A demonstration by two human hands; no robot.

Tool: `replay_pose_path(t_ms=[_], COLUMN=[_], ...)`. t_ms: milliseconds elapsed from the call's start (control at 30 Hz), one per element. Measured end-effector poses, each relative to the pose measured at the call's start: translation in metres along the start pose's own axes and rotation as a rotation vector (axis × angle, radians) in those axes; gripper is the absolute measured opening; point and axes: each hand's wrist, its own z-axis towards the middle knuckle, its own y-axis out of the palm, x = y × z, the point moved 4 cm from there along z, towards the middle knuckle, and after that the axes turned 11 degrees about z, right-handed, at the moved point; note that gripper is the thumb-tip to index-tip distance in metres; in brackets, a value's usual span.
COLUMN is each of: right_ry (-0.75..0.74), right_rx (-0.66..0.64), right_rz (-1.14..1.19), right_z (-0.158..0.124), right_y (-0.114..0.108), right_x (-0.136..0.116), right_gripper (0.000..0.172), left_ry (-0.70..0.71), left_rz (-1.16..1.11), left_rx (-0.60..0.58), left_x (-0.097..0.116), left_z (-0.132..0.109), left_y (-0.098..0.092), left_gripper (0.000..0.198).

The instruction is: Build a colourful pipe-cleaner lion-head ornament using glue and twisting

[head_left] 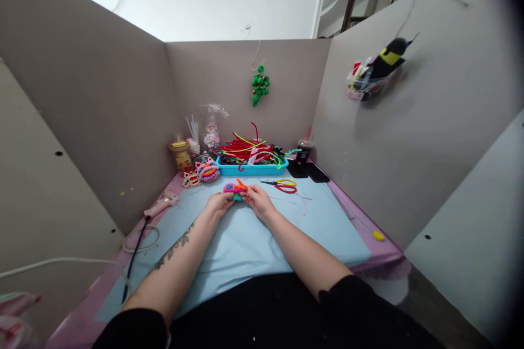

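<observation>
A small pipe cleaner figure [234, 190] in purple, pink, teal and orange is held up over the blue cloth [245, 242]. My left hand [219, 205] grips its left side, while the fingers of my right hand [257, 200] pinch its right side close to a short orange piece that sticks up. Parts of the figure are covered by my fingers. Scissors [285, 186] with red and yellow handles lie just beyond my right hand. Left of the tray sit a purple and orange fuzzy figure [208, 170] and a cream and red one [191, 179].
Behind my hands, a blue tray [251, 170] is heaped with pipe cleaners [245, 147]. A dark drink cup [304, 151] and a phone [317, 173] stand at right. A pink glue gun [160, 205] with its cord lies left. Grey partitions [208, 73] enclose the table.
</observation>
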Motion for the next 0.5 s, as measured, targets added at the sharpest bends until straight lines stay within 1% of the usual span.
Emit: replay_pose_path(t_ms=[67, 167, 233, 267, 300, 333, 433, 500], right_ry=[-0.079, -0.184, -0.187, -0.177, -0.161, -0.141, -0.066, -0.024], right_rx=[0.043, 0.197, 0.276, 0.28, 0.256, 0.206, -0.003, -0.085], right_rz=[0.012, -0.036, -0.076, -0.088, -0.091, -0.086, -0.035, 0.0], right_z=[0.002, 0.005, 0.005, 0.006, 0.005, 0.005, 0.0, -0.004], right_y=[-0.004, -0.017, -0.024, -0.025, -0.024, -0.022, -0.008, 0.0], right_x=[-0.007, -0.019, -0.023, -0.025, -0.027, -0.027, -0.027, -0.026], right_gripper=[0.032, 0.028, 0.026, 0.025, 0.025, 0.026, 0.029, 0.031], left_ry=[-0.027, -0.039, -0.035, -0.03, -0.025, -0.012, 0.091, 0.14], left_rz=[0.001, -0.009, -0.018, -0.018, -0.014, -0.007, 0.014, 0.006], left_rx=[0.022, 0.023, -0.013, -0.038, -0.063, -0.09, -0.2, -0.244], left_x=[0.004, 0.01, 0.011, 0.011, 0.01, 0.009, 0.01, 0.011], left_z=[0.005, 0.003, -0.003, -0.007, -0.011, -0.015, -0.025, -0.028], left_y=[0.005, 0.01, 0.011, 0.011, 0.011, 0.011, 0.013, 0.015], left_gripper=[0.023, 0.016, 0.015, 0.014, 0.012, 0.011, 0.011, 0.013])
